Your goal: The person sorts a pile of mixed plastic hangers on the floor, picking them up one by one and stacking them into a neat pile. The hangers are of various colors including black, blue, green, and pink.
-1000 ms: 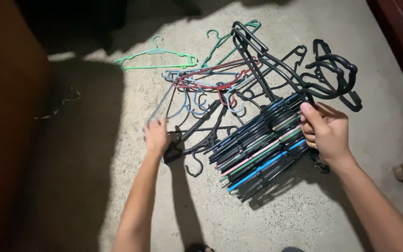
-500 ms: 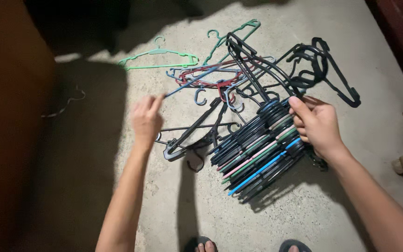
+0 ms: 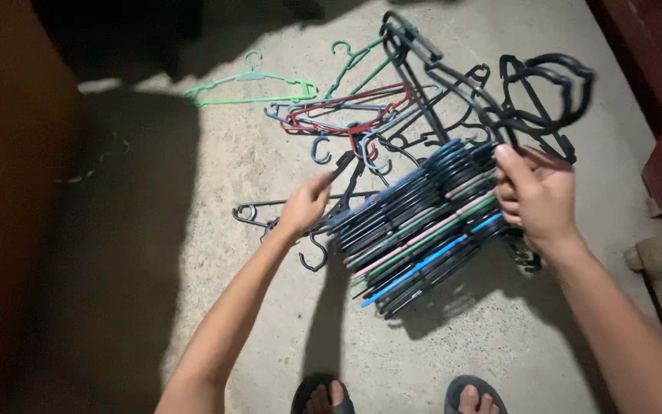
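Observation:
My right hand (image 3: pixel 538 201) grips a thick bundle of plastic hangers (image 3: pixel 423 230) by their hook ends; the bundle is black, blue, pink and green and fans down to the left just above the floor. My left hand (image 3: pixel 304 205) pinches the end of a blue-grey hanger (image 3: pixel 392 188) that lies along the top of the bundle. Several black hangers (image 3: pixel 538 92) stick out above my right hand. Loose hangers lie on the floor beyond: a red one (image 3: pixel 346 111), a light green one (image 3: pixel 250 84), a dark green one (image 3: pixel 358 61) and black ones (image 3: pixel 323 249) under my left hand.
The floor is rough concrete (image 3: pixel 254 169), lit from above with deep shadow at the left. My feet in sandals (image 3: pixel 323 395) show at the bottom edge. A dark red piece of furniture (image 3: pixel 653 92) stands at the right, with a pale pipe (image 3: pixel 660 253) below it.
My left hand lifted the blue-grey hanger out of the loose pile and carried it right, onto the bundle. My right hand kept its hold on the bundle and tilted it slightly.

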